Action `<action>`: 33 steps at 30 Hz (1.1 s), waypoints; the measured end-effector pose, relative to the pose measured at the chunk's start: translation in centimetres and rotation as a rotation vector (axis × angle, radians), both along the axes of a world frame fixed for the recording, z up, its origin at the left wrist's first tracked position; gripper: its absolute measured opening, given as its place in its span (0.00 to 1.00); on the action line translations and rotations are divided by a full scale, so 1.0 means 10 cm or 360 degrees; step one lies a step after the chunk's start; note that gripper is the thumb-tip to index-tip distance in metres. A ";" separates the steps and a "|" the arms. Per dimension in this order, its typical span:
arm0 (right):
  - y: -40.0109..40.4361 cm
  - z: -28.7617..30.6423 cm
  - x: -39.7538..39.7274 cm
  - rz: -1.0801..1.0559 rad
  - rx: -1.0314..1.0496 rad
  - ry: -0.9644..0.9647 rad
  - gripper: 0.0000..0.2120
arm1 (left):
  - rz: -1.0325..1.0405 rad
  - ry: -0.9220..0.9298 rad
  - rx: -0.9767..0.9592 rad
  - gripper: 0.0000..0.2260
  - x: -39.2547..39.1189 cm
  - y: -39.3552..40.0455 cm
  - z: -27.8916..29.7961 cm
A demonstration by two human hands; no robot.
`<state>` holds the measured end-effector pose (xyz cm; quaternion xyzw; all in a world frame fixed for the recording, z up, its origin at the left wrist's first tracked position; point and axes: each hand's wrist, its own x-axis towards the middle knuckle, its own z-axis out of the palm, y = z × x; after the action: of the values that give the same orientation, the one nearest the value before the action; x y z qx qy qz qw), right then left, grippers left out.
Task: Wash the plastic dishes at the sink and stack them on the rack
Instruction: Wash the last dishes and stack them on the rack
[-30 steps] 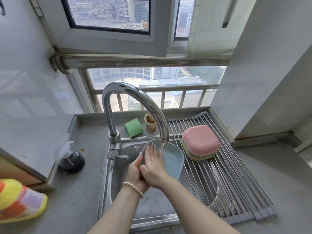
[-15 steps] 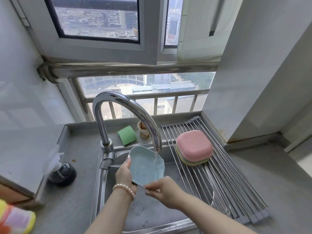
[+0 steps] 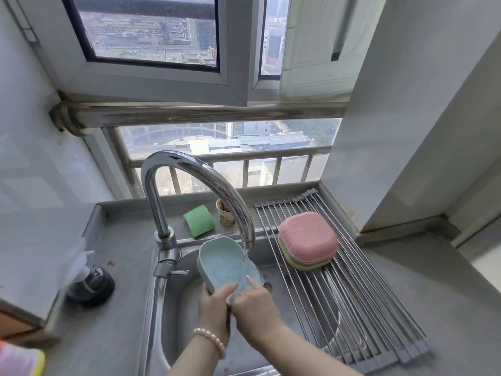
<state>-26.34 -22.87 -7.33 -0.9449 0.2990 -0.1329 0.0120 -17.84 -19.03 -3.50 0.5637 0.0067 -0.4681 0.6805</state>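
- While water runs from the faucet (image 3: pixel 206 185) into it, the blue dish (image 3: pixel 223 263) is held tilted over the sink (image 3: pixel 173 316), its open face turned up toward the camera and its long axis running from the near rim at the hands up and back toward the spout
- Left hand (image 3: pixel 214 308), the one with the pearl bracelet (image 3: pixel 210 340), has its grip clamped on the dish's near-left rim, thumb over the lip and fingers hidden beneath
- Right hand (image 3: pixel 253 301) pinches the near-right rim, one fingertip lying inside the bowl just under the stream; both grips sit together at the same near end, so the dish's bulk juts away from them toward the sink's far edge
- Over the sink's right part and the desk (image 3: pixel 406 308) beyond it lies the rack (image 3: pixel 360 302), with the pink-topped stack (image 3: pixel 307 241) of upturned dishes near its far-left corner, just right of the spout
- As I judge it, the stack lies to the right and slightly beyond the held dish, and the right hand is the nearer one to carry it there
- For stacking, the dish would likely have to turn mouth-down, since the stack sits inverted; a wet rim held only at one end could slip during that turn
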 end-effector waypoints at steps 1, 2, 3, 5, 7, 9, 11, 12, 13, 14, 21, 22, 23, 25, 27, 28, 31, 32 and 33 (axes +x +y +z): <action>0.05 0.00 0.06 0.0001 0.0087 -0.0147 0.14 | 0.0044 -0.0053 -0.0015 0.13 -0.05 0.02 0.01; 0.08 -0.03 0.09 -0.0018 0.0194 -0.0353 0.13 | 0.0085 -0.0093 -0.0004 0.13 -0.04 0.01 0.03; 0.09 -0.07 0.11 -0.0026 0.0316 -0.0545 0.13 | 0.0111 -0.0129 0.0034 0.13 0.02 -0.01 0.04; 0.00 -0.16 0.02 -0.0007 0.0431 -0.0757 0.16 | 0.0079 -0.0196 0.0154 0.12 0.21 -0.06 0.06; -0.15 -0.20 -0.13 0.0092 0.0274 -0.0579 0.18 | -0.0091 -0.0244 0.0277 0.10 0.37 -0.07 0.10; -0.28 -0.20 -0.25 0.0065 -0.0074 -0.0072 0.25 | -0.0305 -0.0180 0.0350 0.08 0.43 -0.07 0.17; -0.32 -0.17 -0.26 -0.0045 -0.0240 0.0200 0.29 | -0.0453 -0.0028 0.0365 0.09 0.48 -0.07 0.24; -0.31 -0.18 -0.24 -0.0063 -0.0295 0.0218 0.27 | -0.0502 0.0012 0.0361 0.09 0.51 -0.08 0.24; -0.28 -0.17 -0.21 -0.0061 -0.0333 0.0202 0.25 | -0.0528 0.0032 0.0347 0.09 0.52 -0.09 0.25; -0.25 -0.17 -0.17 -0.0041 -0.0346 0.0120 0.22 | -0.0518 0.0045 0.0316 0.09 0.52 -0.09 0.23; 0.03 0.10 0.17 -0.0077 0.0367 -0.0701 0.07 | -0.0050 0.0077 -0.0042 0.14 0.13 -0.11 0.08; 0.03 0.10 0.15 -0.0050 0.0465 -0.0841 0.09 | -0.0039 0.0082 -0.0035 0.14 0.14 -0.13 0.09; 0.01 0.08 0.10 0.0010 0.0508 -0.0877 0.09 | -0.0044 0.0083 0.0003 0.13 0.18 -0.15 0.12; -0.09 0.05 -0.08 0.0199 0.0264 -0.0723 0.07 | -0.0128 0.0126 0.0104 0.14 0.28 -0.16 0.15; -0.24 0.01 -0.23 0.0220 -0.0062 -0.0296 0.17 | -0.0263 0.0192 0.0224 0.16 0.36 -0.16 0.17; -0.31 0.01 -0.28 0.0197 -0.0161 -0.0119 0.21 | -0.0318 0.0215 0.0253 0.15 0.38 -0.14 0.20; -0.31 -0.04 -0.32 0.0127 -0.0342 -0.0013 0.20 | -0.0468 0.0244 0.0287 0.13 0.41 -0.13 0.25; -0.28 -0.04 -0.29 0.0066 -0.0376 -0.0046 0.21 | -0.0506 0.0247 0.0287 0.12 0.39 -0.14 0.27; -0.25 -0.05 -0.27 0.0016 -0.0366 -0.0108 0.22 | -0.0520 0.0241 0.0271 0.12 0.36 -0.13 0.27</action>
<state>-29.04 -25.35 -7.86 -0.9365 0.2764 -0.1980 -0.0857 -14.26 -20.36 -0.80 0.5760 0.0058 -0.6109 0.5431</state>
